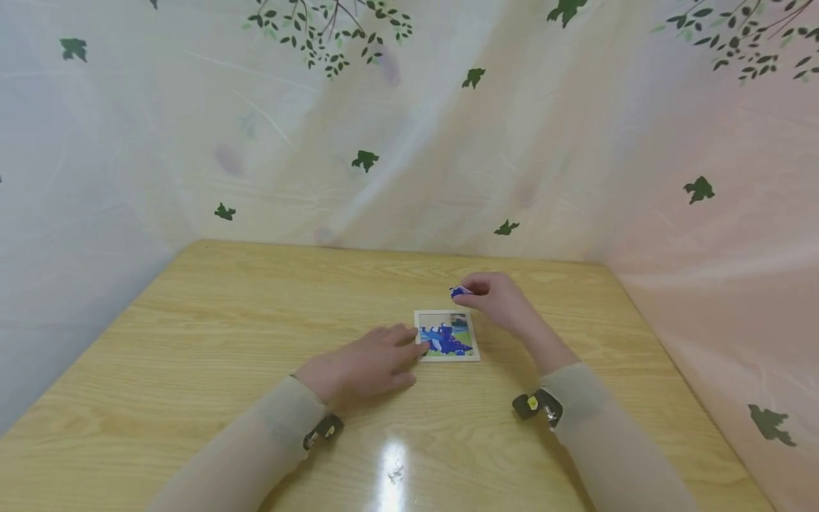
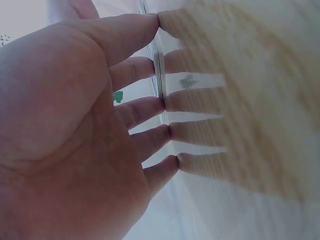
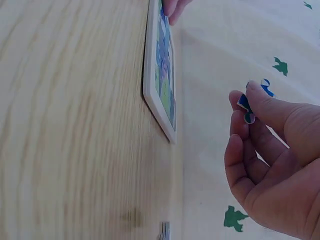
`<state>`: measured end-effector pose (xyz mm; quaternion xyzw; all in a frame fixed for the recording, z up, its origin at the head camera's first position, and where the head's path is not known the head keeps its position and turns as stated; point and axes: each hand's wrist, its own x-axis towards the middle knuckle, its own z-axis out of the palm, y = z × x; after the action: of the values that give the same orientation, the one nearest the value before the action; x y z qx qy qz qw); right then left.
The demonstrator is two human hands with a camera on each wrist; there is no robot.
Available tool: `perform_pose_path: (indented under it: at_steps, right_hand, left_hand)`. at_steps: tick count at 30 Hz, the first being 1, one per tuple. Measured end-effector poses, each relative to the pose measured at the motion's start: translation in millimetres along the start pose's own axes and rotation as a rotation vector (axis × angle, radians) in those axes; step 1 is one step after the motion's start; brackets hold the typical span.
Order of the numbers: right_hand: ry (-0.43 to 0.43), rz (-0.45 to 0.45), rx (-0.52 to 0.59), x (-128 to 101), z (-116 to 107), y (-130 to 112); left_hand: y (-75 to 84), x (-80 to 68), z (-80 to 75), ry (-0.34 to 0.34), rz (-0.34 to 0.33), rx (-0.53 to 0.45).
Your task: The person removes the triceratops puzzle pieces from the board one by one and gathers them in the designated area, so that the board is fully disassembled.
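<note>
A small jigsaw puzzle in a pale square frame (image 1: 476, 348) lies flat on the table, showing a blue spiky dinosaur picture. Part of its upper area is bare backing. My left hand (image 1: 367, 361) reaches over the left side, its fingers fairly straight and spread. In the left wrist view, the fingertips (image 2: 164, 103) touch the frame's edge and the tabletop. Just above the far right corner, my right hand (image 1: 502, 302) pinches a blue puzzle piece (image 1: 458, 291) between thumb and fingers. The right wrist view shows the knobs of this puzzle piece (image 3: 244, 103) sticking out, held up off the table.
The light wood-grain table (image 1: 224, 341) extends around the puzzle on all sides. A pale cloth (image 1: 409, 142) with green leaf prints hangs behind the table and along its sides. Light glares off the tabletop near the front. A dark wrist camera (image 1: 537, 405) sits on the right sleeve.
</note>
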<state>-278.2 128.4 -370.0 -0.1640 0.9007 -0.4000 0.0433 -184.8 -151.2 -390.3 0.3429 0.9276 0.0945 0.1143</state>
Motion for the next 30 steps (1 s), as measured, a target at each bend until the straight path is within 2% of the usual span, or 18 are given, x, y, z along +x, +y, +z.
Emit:
perform_pose_path:
  at_steps: [5,11,20,30]
  right_hand:
    - [0.051,0.028,0.036,-7,-15,12]
    - [0.045,0.031,0.118,-14,-36,31]
    - [0.04,0.039,-0.022,-26,-63,58]
    - [-0.076,0.008,-0.077,-37,-85,78]
  left_hand:
    - [1.5,0.8,-0.7,0.0,0.004,-0.009]
    - [2.0,0.5,-1.4,0.003,0.023,-0.008]
    - [2.3,0.2,-1.3,0.001,0.034,-0.006]
    - [1.4,1.2,-1.0,0.001,0.04,0.002]
